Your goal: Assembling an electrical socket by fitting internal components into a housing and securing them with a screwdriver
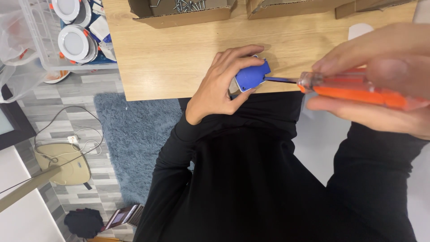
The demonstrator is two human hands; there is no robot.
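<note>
Left hand (221,85) pinches blue part (251,76) flat on table (179,58); right hand (380,85) closed round screwdriver (354,87). Best keep tip square, part pinned.

The scene is bright and evenly lit, with soft light from above and no hard glare on the worktop (179,54). Shadows are faint: a thin one lies under the left hand (221,85) and along the blue part (252,76) it holds. The right hand (380,85) sits very close to the lens, so it looks oversized and soft, and the orange screwdriver (354,89) handle is smeared by blur, with small highlights on its clear plastic. The black sleeves (251,179) lose nearly all detail in dark tone. The wide lens bends the floor (67,116) lines at the left edge. The rug (130,134) stays fairly sharp.
</note>
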